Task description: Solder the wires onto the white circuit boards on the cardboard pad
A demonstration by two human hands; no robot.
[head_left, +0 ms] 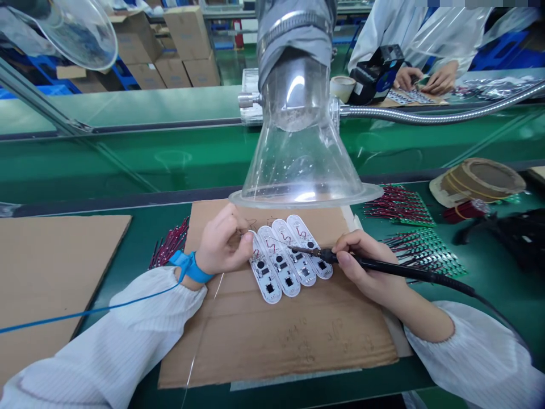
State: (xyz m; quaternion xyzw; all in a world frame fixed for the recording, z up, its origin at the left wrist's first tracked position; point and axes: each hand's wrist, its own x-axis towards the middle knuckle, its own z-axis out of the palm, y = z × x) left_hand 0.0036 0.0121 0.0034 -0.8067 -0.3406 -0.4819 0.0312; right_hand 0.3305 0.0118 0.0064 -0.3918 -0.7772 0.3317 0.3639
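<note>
Sleeves [128, 326] near, boards [281, 271] beyond

Both white sleeves enter from the near corners, left and right. A blue strap [200, 271] circles the left wrist, and its cord [85, 312] runs off to the left.

Four white boards lie side by side, slightly slanted, on a cardboard sheet [272, 341] between the hands. Each carries dark parts, and red marks show toward the far ends. The left hand [223, 241] is at the left of their far ends, its grip pinched closed on a fine strand [218, 288] that trails to the near edge.

From the right, the right hand [368, 264] has its grip wrapped around a black iron [392, 268], whose tip points left above the boards; whether it touches one I cannot tell.

Left of the sheet, red wires [170, 245] lie on the green worktop [131, 264]. To the right sit two green panels [447, 253] with red wires, then a tub [477, 184] with a red bundle [466, 211] just beside it.

Beyond the boards hangs a clear hood [298, 165]. At the far right, a co-worker's hands [440, 79] are over similar white pieces; brown boxes [187, 40] are stacked far left.
</note>
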